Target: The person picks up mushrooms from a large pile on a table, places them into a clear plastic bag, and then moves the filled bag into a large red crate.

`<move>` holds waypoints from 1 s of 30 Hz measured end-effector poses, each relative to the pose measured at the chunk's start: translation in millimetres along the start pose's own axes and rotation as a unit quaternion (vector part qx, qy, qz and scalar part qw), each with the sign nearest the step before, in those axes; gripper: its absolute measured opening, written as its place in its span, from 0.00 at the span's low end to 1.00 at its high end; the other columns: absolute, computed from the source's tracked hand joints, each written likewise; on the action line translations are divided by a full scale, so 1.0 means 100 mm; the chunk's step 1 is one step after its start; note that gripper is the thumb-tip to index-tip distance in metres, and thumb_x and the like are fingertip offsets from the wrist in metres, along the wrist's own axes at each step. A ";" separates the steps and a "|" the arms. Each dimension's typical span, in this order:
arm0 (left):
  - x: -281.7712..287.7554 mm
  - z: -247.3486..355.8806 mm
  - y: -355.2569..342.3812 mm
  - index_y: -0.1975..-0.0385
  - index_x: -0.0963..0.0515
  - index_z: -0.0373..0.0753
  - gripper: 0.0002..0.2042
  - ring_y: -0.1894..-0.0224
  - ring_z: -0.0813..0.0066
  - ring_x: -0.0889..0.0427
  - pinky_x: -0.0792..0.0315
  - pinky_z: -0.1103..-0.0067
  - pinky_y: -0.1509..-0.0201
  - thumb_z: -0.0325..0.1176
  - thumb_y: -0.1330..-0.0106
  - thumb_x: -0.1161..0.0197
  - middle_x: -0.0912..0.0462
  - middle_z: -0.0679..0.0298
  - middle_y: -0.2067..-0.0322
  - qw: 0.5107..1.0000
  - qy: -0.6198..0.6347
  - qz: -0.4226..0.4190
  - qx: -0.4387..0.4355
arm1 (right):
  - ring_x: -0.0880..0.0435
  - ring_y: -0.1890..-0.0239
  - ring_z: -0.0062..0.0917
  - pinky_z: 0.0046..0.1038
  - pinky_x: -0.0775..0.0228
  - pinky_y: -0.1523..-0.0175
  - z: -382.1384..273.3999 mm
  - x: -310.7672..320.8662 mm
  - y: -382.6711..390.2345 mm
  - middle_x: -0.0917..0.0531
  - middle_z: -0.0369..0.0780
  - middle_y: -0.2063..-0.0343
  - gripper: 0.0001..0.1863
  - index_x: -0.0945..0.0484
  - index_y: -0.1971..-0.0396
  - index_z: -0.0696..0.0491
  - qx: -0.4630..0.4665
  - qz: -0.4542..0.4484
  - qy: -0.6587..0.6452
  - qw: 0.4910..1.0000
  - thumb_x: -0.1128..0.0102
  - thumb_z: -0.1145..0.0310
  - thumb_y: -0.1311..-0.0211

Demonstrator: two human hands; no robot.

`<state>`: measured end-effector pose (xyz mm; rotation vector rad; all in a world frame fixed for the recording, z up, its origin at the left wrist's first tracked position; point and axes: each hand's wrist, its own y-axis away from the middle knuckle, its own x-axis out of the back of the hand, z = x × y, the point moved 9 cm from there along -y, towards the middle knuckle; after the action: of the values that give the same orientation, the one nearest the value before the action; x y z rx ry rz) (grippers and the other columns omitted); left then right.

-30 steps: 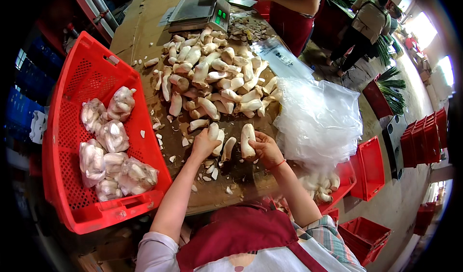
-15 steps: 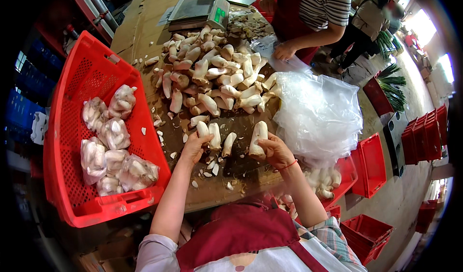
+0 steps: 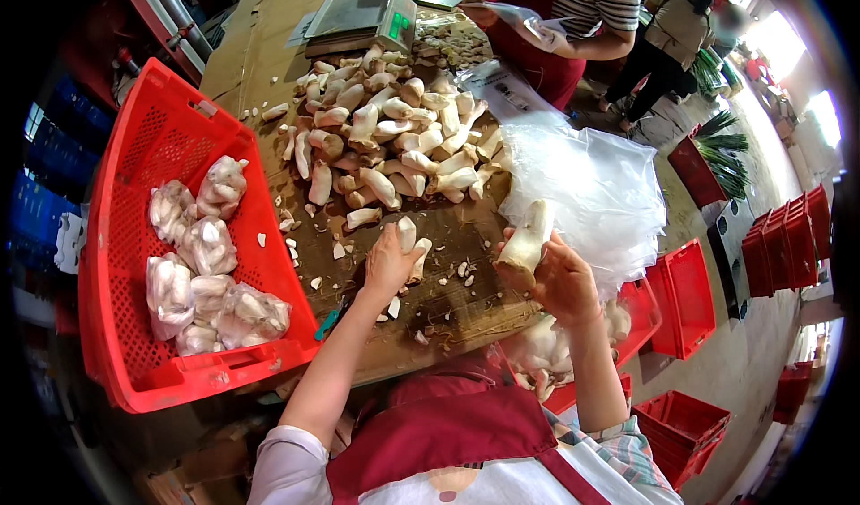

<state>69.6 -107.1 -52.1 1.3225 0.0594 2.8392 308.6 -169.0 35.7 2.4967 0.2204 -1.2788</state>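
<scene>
A thick king oyster mushroom (image 3: pixel 527 247) is held tilted in my right hand (image 3: pixel 566 281), its brown-edged base toward me. My left hand (image 3: pixel 391 261) closes around a smaller mushroom (image 3: pixel 407 233) above the table; its fingers are partly hidden from view. Against that hand's right side is another mushroom (image 3: pixel 419 260), and I cannot tell whether the hand grips it too. Beyond both hands spreads a large heap of king oyster mushrooms (image 3: pixel 385 138). White trimmings and a teal-handled tool (image 3: pixel 328 324) lie on the table near my left forearm.
At left a red crate (image 3: pixel 125 236) holds several bagged mushrooms (image 3: pixel 210 245). Clear plastic bags (image 3: pixel 587 192) are stacked on the right. A scale (image 3: pixel 363 21) stands at the back, near a co-worker (image 3: pixel 546 21) handling a plastic bag. Below my right arm a red crate contains mushrooms (image 3: pixel 542 348).
My right hand has lifted its mushroom and turned it, moving rightward. My left hand has shifted right onto the small mushrooms. The co-worker has raised a plastic bag.
</scene>
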 end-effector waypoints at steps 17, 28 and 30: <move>-0.76 0.82 0.87 0.54 0.29 0.36 0.20 0.65 0.80 0.21 0.27 0.81 0.62 0.36 0.42 0.31 0.19 0.64 0.63 0.854 0.409 -0.322 0.009 | 0.21 0.52 0.24 0.23 0.30 0.47 0.16 0.11 0.00 0.23 0.42 0.51 0.23 0.37 0.42 0.60 -0.020 0.002 0.012 1.000 0.48 0.73 0.35; -0.11 0.87 0.41 0.52 0.29 0.37 0.21 0.59 0.77 0.23 0.28 0.79 0.54 0.32 0.44 0.30 0.22 0.65 0.58 0.778 0.596 -0.180 0.089 | 0.25 0.60 0.23 0.24 0.28 0.58 0.33 -0.16 -0.22 0.28 0.40 0.58 0.34 0.37 0.47 0.57 0.145 0.084 0.505 0.847 0.27 0.74 0.54; -0.05 0.80 0.39 0.52 0.29 0.39 0.21 0.58 0.77 0.23 0.28 0.79 0.55 0.31 0.44 0.30 0.22 0.67 0.60 0.720 0.663 -0.162 0.125 | 0.26 0.56 0.24 0.25 0.29 0.53 0.37 -0.26 -0.26 0.29 0.40 0.57 0.37 0.38 0.44 0.58 0.108 0.038 0.448 0.887 0.27 0.74 0.55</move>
<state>133.8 -143.9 -2.9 -0.8948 0.5929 2.7708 258.0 -157.6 30.8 3.0707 0.1857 -0.0236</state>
